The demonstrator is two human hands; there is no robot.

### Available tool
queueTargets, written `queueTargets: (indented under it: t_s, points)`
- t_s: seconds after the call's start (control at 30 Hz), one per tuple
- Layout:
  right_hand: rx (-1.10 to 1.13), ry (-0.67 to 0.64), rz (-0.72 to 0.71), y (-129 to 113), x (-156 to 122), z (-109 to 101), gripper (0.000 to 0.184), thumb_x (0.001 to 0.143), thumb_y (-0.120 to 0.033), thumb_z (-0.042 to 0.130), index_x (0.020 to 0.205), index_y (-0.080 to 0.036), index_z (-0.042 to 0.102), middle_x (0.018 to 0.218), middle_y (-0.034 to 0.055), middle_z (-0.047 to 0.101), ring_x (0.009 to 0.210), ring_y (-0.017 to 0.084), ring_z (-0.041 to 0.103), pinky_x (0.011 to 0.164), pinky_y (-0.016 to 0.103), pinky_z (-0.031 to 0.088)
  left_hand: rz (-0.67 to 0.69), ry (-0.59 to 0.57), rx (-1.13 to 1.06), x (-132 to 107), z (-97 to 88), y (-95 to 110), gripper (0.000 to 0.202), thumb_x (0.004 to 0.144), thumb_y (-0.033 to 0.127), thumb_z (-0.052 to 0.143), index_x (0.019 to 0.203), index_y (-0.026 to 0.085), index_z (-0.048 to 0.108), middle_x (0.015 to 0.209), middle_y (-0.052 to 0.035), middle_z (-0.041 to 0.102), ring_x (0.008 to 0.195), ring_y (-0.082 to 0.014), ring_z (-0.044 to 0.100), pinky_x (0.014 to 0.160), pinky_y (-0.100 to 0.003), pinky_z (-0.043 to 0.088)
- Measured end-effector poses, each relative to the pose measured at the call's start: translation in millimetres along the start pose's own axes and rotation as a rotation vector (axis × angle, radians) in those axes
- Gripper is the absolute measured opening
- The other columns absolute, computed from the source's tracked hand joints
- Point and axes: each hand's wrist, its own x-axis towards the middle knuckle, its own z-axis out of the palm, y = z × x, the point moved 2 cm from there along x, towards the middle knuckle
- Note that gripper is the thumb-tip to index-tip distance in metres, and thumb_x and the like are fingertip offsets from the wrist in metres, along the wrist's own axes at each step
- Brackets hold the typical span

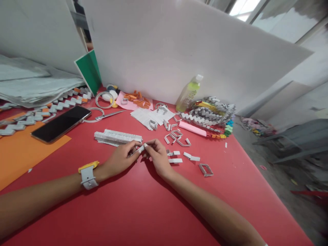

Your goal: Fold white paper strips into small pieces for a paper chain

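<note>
Between my two hands is a small folded paper strip [141, 149], whitish with grey print. My left hand [124, 155], with a watch [88, 175] on the wrist, pinches its left end. The fingertips of my right hand [159, 158] press together on its right end. Just behind my left hand lies a stack of printed paper strips [116, 136]. To the right of my right hand are several folded paper pieces, among them a bent strip [191, 156] and a squared paper link [206, 169].
A phone [61, 123] rests on orange paper [51, 150] at left, near scissors [109, 115]. At the back stand a bottle [190, 94] of yellow-green liquid and a coiled woven paper chain [210, 114]. A pink roll [192, 128] lies before it. The red table [143, 212] ends at right.
</note>
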Motion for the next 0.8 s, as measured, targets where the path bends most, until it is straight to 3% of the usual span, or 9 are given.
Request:
queueTargets:
  t_s: [0.8]
  points:
    - [-0.020,-0.010,-0.001,-2.1,-1.1,-0.2,0.017,0.081,-0.030,0.067,0.082,-0.019,0.054,0.066,-0.0047,0.061,0.052,0.009,0.059,0.054,0.025,0.053,0.000,-0.029,0.040,-0.6,-1.0,1.5,0.041,0.092,0.048,0.041,0.110,0.016,0.059,0.068,0.0004,0.059,0.061,-0.0161,0.052,0.057,-0.026,0.035]
